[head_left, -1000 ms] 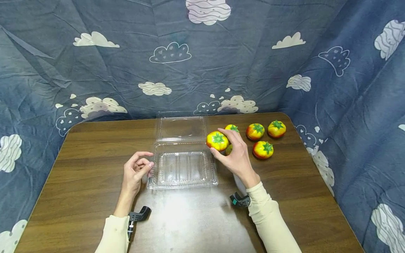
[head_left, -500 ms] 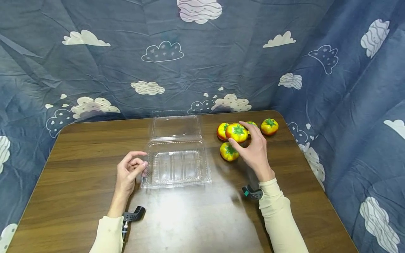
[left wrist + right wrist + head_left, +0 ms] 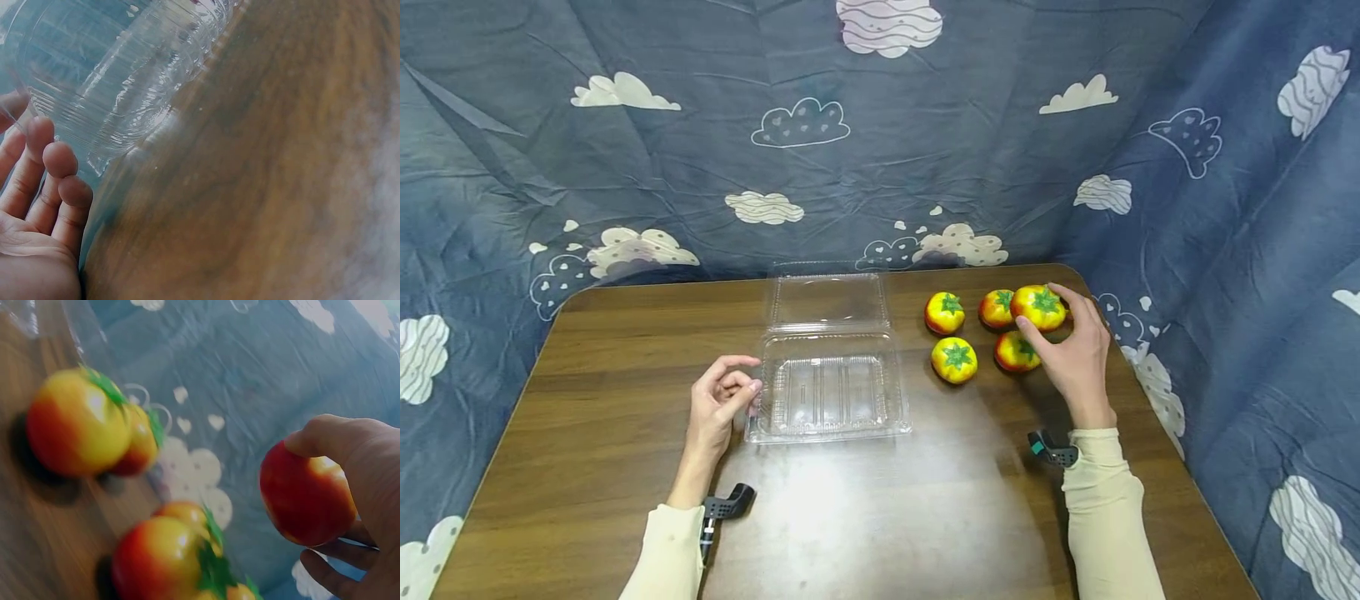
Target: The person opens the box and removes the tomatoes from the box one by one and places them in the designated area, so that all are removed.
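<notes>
My right hand [image 3: 1075, 346] holds a shiny yellow-red tomato [image 3: 1037, 307] with a green star-shaped top, thumb on one side and fingers on the other. In the right wrist view that tomato [image 3: 306, 494] appears raised against the curtain. It overlaps other tomatoes in the head view, among them one tomato [image 3: 997, 309] just left of it and another tomato [image 3: 1016, 353] below. My left hand [image 3: 717, 408] pinches the left rim of a clear plastic clamshell box [image 3: 831, 433]. Nothing lies in the box, and its lid [image 3: 829, 300] is folded back toward the curtain. In the left wrist view the fingertips [image 3: 60, 159] are at the box's edge.
Two more tomatoes stand between the box and the right hand, a rear tomato [image 3: 943, 313] and a front tomato [image 3: 955, 361]. The brown wooden table [image 3: 587, 400] ends at a blue cloud-patterned curtain [image 3: 685, 183] behind and at the right.
My right hand has carried the tomato rightward, from beside the box, over the other tomatoes, to the right of the group. The left hand stays at the box's rim.
</notes>
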`<state>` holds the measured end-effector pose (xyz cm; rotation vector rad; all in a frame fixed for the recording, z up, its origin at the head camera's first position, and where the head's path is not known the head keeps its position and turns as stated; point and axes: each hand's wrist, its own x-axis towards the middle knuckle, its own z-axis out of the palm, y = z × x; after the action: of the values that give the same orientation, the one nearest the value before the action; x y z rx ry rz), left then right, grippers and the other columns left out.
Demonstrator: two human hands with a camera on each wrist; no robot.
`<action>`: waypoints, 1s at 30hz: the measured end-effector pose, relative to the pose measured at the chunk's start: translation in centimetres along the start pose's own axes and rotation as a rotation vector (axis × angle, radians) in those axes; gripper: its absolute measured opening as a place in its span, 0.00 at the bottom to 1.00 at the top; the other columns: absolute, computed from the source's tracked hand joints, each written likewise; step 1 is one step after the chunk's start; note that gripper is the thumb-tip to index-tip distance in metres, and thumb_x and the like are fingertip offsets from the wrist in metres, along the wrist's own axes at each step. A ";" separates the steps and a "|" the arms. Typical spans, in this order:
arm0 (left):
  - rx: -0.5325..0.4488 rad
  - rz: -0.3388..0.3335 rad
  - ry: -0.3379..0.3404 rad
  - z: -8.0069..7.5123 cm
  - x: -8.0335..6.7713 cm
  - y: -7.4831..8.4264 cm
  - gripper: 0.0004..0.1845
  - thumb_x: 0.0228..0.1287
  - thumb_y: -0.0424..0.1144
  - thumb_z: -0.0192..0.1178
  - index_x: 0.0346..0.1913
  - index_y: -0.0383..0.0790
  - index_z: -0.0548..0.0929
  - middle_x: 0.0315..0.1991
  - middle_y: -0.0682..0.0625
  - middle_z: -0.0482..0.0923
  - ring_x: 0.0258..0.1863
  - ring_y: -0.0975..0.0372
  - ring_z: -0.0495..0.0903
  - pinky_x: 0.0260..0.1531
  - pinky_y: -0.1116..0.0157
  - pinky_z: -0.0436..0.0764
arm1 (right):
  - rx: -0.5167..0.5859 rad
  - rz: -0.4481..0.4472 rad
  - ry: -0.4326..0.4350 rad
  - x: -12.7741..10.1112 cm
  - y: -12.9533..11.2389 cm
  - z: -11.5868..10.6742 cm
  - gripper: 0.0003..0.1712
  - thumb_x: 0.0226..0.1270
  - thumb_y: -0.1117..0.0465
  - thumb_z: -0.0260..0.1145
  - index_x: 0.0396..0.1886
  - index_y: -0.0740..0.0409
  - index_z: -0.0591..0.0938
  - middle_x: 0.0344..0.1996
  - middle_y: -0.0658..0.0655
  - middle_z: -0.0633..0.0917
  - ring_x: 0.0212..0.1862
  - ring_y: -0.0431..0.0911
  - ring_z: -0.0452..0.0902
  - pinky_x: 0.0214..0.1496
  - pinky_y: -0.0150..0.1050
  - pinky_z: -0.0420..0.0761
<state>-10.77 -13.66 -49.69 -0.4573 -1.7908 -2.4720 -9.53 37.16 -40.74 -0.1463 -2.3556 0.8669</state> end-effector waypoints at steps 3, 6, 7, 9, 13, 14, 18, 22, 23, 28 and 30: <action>0.005 0.006 0.001 0.3 0.2 -0.2 0.18 0.64 0.15 0.60 0.55 0.13 0.73 0.23 0.49 0.82 0.14 0.63 0.77 0.16 0.71 0.80 | -0.023 0.053 0.024 0.2 1.3 -1.0 0.37 0.59 0.51 0.81 0.68 0.53 0.81 0.58 0.62 0.85 0.51 0.54 0.78 0.51 0.41 0.69; 0.003 0.012 0.002 0.4 0.3 -0.3 0.18 0.63 0.14 0.60 0.55 0.12 0.73 0.23 0.49 0.82 0.14 0.62 0.77 0.16 0.70 0.79 | -0.038 0.110 0.024 0.2 2.3 -1.6 0.37 0.61 0.50 0.80 0.70 0.51 0.80 0.59 0.62 0.84 0.52 0.55 0.77 0.59 0.50 0.69; 0.001 0.015 0.002 0.4 0.3 -0.3 0.18 0.63 0.14 0.60 0.55 0.12 0.73 0.23 0.49 0.82 0.14 0.61 0.76 0.16 0.70 0.80 | -0.041 0.124 0.022 0.2 2.6 -1.7 0.37 0.62 0.49 0.80 0.70 0.51 0.80 0.59 0.63 0.84 0.52 0.56 0.77 0.62 0.53 0.68; -0.002 0.017 0.004 0.5 0.3 -0.3 0.18 0.63 0.14 0.60 0.55 0.12 0.73 0.23 0.48 0.82 0.13 0.60 0.76 0.16 0.70 0.80 | -0.044 0.149 0.020 0.3 3.1 -2.0 0.38 0.62 0.49 0.80 0.70 0.51 0.80 0.60 0.63 0.84 0.53 0.56 0.77 0.65 0.57 0.66; -0.001 0.010 0.010 0.6 0.2 -0.4 0.18 0.64 0.15 0.61 0.55 0.12 0.73 0.22 0.48 0.82 0.13 0.61 0.76 0.16 0.70 0.80 | -0.056 0.190 0.025 0.2 4.0 -2.4 0.38 0.63 0.49 0.80 0.71 0.50 0.79 0.64 0.61 0.83 0.57 0.56 0.77 0.64 0.53 0.67; 0.000 0.007 0.012 0.6 0.1 -0.4 0.18 0.64 0.15 0.61 0.55 0.12 0.73 0.22 0.48 0.82 0.14 0.62 0.77 0.16 0.70 0.80 | -0.061 0.201 0.023 0.1 4.2 -2.5 0.38 0.63 0.49 0.79 0.72 0.50 0.79 0.64 0.60 0.82 0.59 0.55 0.77 0.63 0.52 0.68; 0.003 -0.001 0.018 0.6 0.0 -0.5 0.18 0.63 0.15 0.60 0.55 0.12 0.73 0.23 0.48 0.82 0.14 0.63 0.77 0.16 0.70 0.80 | -0.083 0.226 0.001 -0.3 4.7 -2.7 0.39 0.64 0.48 0.78 0.72 0.51 0.78 0.66 0.61 0.82 0.62 0.57 0.75 0.66 0.54 0.67; 0.014 -0.001 0.015 0.5 0.0 -0.4 0.18 0.63 0.15 0.60 0.55 0.12 0.73 0.23 0.48 0.83 0.14 0.62 0.77 0.16 0.70 0.80 | -0.091 0.238 -0.014 -0.9 5.5 -2.8 0.39 0.63 0.49 0.79 0.71 0.54 0.78 0.64 0.65 0.82 0.61 0.60 0.75 0.69 0.58 0.63; 0.017 -0.001 0.014 0.4 0.0 -0.4 0.18 0.63 0.15 0.60 0.55 0.12 0.73 0.23 0.48 0.83 0.13 0.62 0.76 0.16 0.70 0.80 | -0.092 0.247 -0.016 -1.0 5.7 -2.8 0.39 0.63 0.49 0.79 0.71 0.55 0.78 0.63 0.65 0.82 0.59 0.59 0.75 0.68 0.58 0.63; 0.013 0.000 0.014 0.2 0.1 -0.1 0.18 0.63 0.14 0.59 0.55 0.12 0.72 0.23 0.47 0.82 0.14 0.62 0.77 0.16 0.70 0.80 | -0.102 0.293 -0.035 -1.2 7.4 -2.7 0.39 0.63 0.48 0.78 0.71 0.57 0.78 0.62 0.67 0.82 0.57 0.59 0.75 0.70 0.58 0.62; 0.005 0.006 0.019 0.2 0.1 0.0 0.18 0.63 0.14 0.59 0.55 0.11 0.72 0.22 0.47 0.82 0.14 0.63 0.77 0.16 0.70 0.80 | -0.102 0.300 -0.052 -1.0 7.9 -2.5 0.40 0.63 0.48 0.78 0.71 0.58 0.77 0.64 0.68 0.81 0.63 0.63 0.75 0.79 0.64 0.54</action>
<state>-10.84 -13.49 -49.64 -0.4373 -1.7857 -2.4590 -8.07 44.38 -44.69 -0.5362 -2.4664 0.8965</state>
